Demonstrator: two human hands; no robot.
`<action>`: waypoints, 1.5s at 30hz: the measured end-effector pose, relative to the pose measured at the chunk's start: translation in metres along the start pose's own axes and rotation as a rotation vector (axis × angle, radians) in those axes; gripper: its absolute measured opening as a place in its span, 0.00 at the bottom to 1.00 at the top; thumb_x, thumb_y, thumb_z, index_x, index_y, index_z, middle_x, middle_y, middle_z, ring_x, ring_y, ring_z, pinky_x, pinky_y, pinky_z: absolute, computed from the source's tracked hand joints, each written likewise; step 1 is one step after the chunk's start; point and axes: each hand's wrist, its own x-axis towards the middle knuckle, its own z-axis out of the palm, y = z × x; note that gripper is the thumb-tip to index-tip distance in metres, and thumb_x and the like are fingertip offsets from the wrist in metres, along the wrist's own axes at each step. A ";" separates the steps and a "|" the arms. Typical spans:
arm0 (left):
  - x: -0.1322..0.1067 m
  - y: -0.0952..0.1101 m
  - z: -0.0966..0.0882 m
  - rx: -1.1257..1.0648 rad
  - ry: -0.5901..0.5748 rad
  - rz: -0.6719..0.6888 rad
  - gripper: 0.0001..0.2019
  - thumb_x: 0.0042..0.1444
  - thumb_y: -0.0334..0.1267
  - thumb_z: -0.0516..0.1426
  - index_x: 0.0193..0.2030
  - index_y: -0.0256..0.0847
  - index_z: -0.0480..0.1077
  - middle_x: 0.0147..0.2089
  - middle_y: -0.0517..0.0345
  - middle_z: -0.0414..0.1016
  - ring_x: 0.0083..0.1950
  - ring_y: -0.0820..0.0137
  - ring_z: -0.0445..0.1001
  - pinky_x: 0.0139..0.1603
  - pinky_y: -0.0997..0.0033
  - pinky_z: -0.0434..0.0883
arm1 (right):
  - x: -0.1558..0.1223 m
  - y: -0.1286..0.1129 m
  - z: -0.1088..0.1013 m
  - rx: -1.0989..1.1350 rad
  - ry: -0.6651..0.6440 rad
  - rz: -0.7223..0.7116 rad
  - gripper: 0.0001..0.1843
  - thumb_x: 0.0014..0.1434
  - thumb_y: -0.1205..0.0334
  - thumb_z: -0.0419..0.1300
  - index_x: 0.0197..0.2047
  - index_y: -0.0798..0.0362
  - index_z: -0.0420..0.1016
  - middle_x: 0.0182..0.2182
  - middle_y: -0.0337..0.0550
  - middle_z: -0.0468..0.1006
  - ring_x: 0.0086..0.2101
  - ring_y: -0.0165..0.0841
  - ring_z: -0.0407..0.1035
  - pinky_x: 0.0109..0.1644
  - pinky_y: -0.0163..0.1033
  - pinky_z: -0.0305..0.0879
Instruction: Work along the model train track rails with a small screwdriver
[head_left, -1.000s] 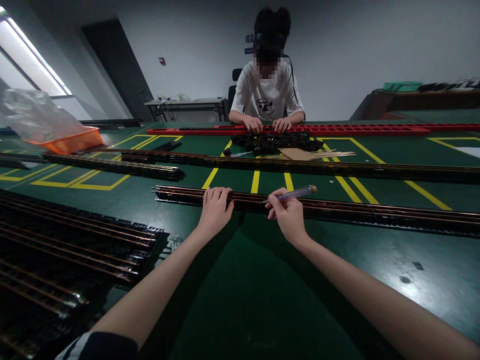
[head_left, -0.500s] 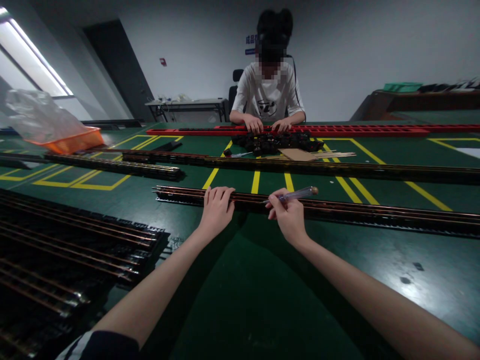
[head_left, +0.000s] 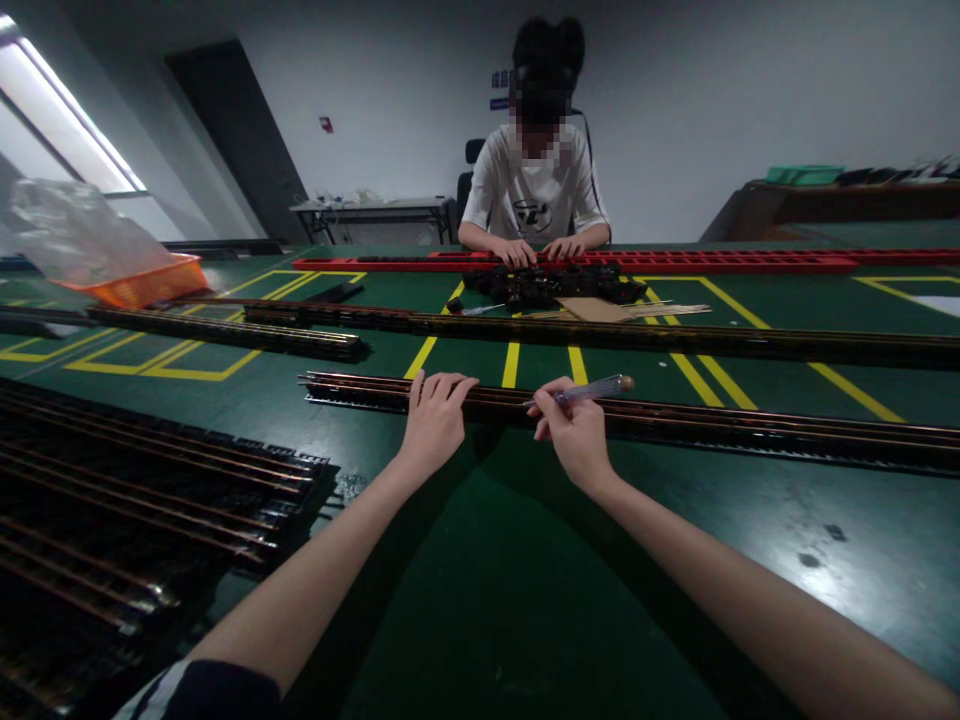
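A long black rail (head_left: pixel 712 422) with thin copper-coloured strips along it lies across the green table in front of me. My left hand (head_left: pixel 433 425) rests on it near its left end, fingers spread over the top. In my right hand (head_left: pixel 574 432) is a screwdriver (head_left: pixel 596 389), gripped like a pen. Its clear handle with a brownish end cap points up and right, and its thin tip is down at the rail, left of my fingers. Whether the tip touches a strip is too small to tell.
More copper-stripped rails (head_left: pixel 150 480) lie at left. Beyond my rail run another long rail (head_left: pixel 675 340) and a shorter bundle (head_left: pixel 232 330). Farther back are black parts (head_left: pixel 540 287), cardboard (head_left: pixel 596 309), an orange basket (head_left: pixel 150 283) and red racks (head_left: pixel 712 260). A co-worker (head_left: pixel 536 190) sits opposite.
The rail has shifted slightly to the left. My left hand's fingers have spread a little, and my right hand has moved slightly left with the screwdriver.
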 end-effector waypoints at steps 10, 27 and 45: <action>0.000 -0.005 0.004 -0.018 0.008 -0.050 0.24 0.54 0.22 0.45 0.54 0.45 0.67 0.52 0.56 0.71 0.56 0.63 0.65 0.67 0.49 0.50 | 0.000 -0.002 -0.001 -0.048 -0.036 0.008 0.10 0.59 0.58 0.54 0.29 0.54 0.66 0.25 0.40 0.74 0.19 0.25 0.66 0.21 0.32 0.63; 0.000 -0.005 0.000 0.001 0.028 -0.111 0.25 0.51 0.20 0.46 0.52 0.45 0.69 0.53 0.55 0.69 0.58 0.61 0.65 0.67 0.44 0.49 | -0.001 0.002 0.001 0.015 0.021 -0.010 0.10 0.59 0.58 0.54 0.29 0.54 0.65 0.23 0.37 0.72 0.17 0.23 0.65 0.18 0.30 0.61; 0.000 -0.008 -0.001 -0.049 0.052 -0.142 0.24 0.52 0.20 0.45 0.49 0.44 0.70 0.51 0.54 0.71 0.57 0.62 0.66 0.68 0.45 0.50 | -0.002 0.001 -0.001 -0.040 0.003 -0.036 0.11 0.59 0.57 0.54 0.28 0.54 0.65 0.23 0.38 0.72 0.17 0.24 0.66 0.19 0.30 0.61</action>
